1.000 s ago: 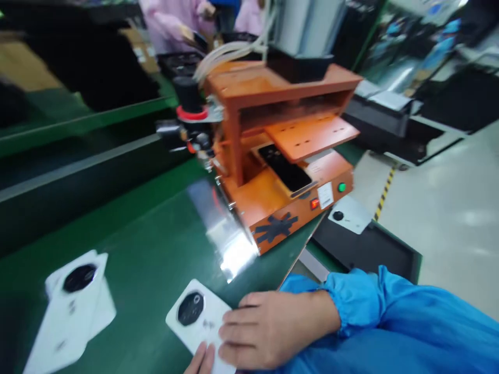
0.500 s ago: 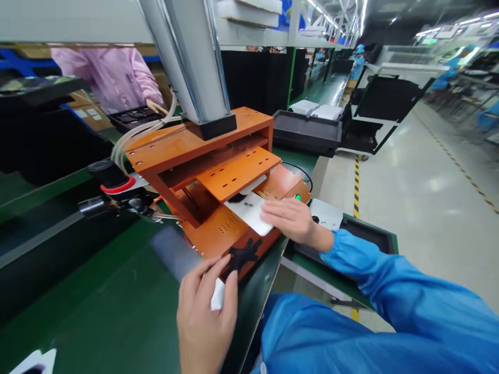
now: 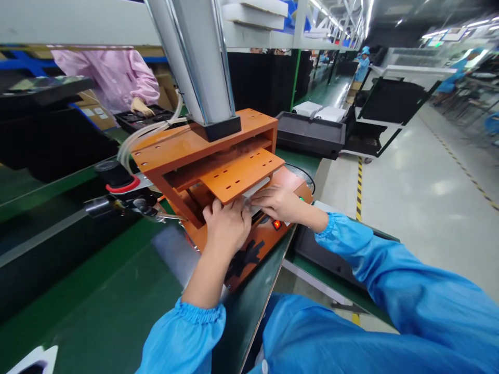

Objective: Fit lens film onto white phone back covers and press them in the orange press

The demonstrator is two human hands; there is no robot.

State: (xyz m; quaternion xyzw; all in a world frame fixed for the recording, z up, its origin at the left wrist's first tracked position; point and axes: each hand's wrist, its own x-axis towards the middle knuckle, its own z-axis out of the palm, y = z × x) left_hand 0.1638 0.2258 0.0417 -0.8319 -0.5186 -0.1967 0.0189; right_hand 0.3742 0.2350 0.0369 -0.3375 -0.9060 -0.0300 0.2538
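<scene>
Both my hands reach into an orange press [image 3: 205,127], just under its raised orange plate [image 3: 244,175]. My left hand [image 3: 230,223] comes in from the front left, its fingers bent at the near edge of a flat white panel [image 3: 254,209]. From the right, my right hand [image 3: 278,202] has its fingers closed together on the same panel. Most of the panel is hidden by my hands and the plate. Black tape [image 3: 246,257] sticks to the press front below my left wrist. A red-lit switch [image 3: 276,224] glows beneath my right hand.
A clear film sheet [image 3: 173,254] lies on the green bench [image 3: 97,296] left of the press. A black tray [image 3: 323,254] stands to the right, another black tray [image 3: 307,136] behind. A metal cylinder [image 3: 198,62] rises above the press. Across the bench, a person in pink [image 3: 107,78] works.
My left hand has moved forward and up from the bench edge to the panel. My right hand has shifted slightly inward, and the panel is now mostly covered.
</scene>
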